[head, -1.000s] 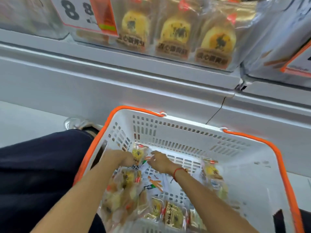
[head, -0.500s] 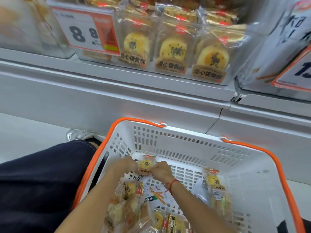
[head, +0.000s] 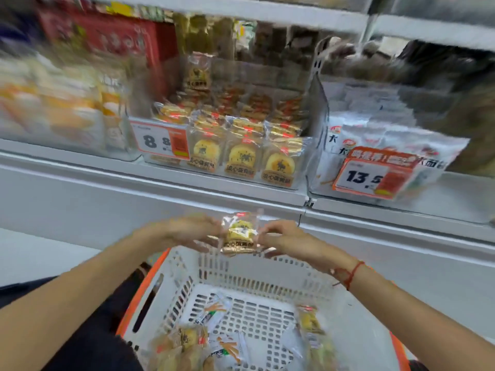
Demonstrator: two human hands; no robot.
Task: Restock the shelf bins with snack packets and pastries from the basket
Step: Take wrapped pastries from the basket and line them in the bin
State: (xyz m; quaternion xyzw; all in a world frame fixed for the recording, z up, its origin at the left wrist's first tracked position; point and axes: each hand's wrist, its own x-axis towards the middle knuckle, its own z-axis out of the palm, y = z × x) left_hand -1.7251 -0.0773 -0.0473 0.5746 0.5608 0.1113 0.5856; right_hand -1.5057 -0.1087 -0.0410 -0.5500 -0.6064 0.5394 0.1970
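Head view: pastry packet (head: 241,235) lifted clear above the far rim of the basket (head: 359,328), pinched at its two side edges, left hand (head: 187,232) on the left edge and right hand (head: 284,238) on the right. Each grip closed on the wrapper margin, not on the cake, likely to keep the soft pastry uncrushed and the label facing out. Held upright, roughly matching the front row in the pastry bin (head: 241,159) straight ahead on the shelf, beside the "8.8" price tag (head: 162,141). Packet well short of that bin and below its front lip. Hands blurred; exact finger lay unclear.

Down in the basket: more pastry packets (head: 187,341) heaped at the near left, a few snack packets (head: 217,311) with orange sticks printed on them lying flat mid-floor, one more pastry (head: 308,321) leaning at the right wall. To the right on the shelf, white bags (head: 380,145) behind a "13.5" tag (head: 372,178). Probably next: up and forward into the pastry bin, behind or atop the front row.
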